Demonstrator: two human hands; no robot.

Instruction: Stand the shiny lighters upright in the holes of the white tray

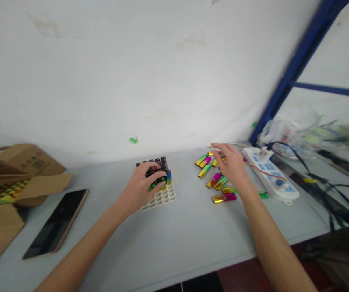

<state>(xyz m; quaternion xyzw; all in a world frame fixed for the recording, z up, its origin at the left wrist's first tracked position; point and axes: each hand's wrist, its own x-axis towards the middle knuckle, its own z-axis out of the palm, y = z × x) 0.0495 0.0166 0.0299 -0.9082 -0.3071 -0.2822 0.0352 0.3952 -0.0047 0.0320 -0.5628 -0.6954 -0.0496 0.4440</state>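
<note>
My left hand [139, 184] curls over a white slotted tray [162, 199], its thumb and fingers around a dark green lighter [156, 183]. Several black-topped lighters [161, 161] stand upright in the tray's back rows, partly covered by that hand. A blue lighter [169, 177] stands at the right edge of the filled part, while the front slots show bare. Over on the right, my right hand [231, 164] is open above a loose group of shiny two-coloured lighters, its fingers apart. Among them lie a magenta and gold lighter [224, 198] and a green and yellow lighter [204, 170].
A white power strip [270, 173] with plugs and cables lies right of the loose lighters. At left are a phone [57, 223] and an open cardboard box [30, 160] with colourful pieces inside. A blue metal frame [284, 85] rises at right, near clear plastic bags [302, 136].
</note>
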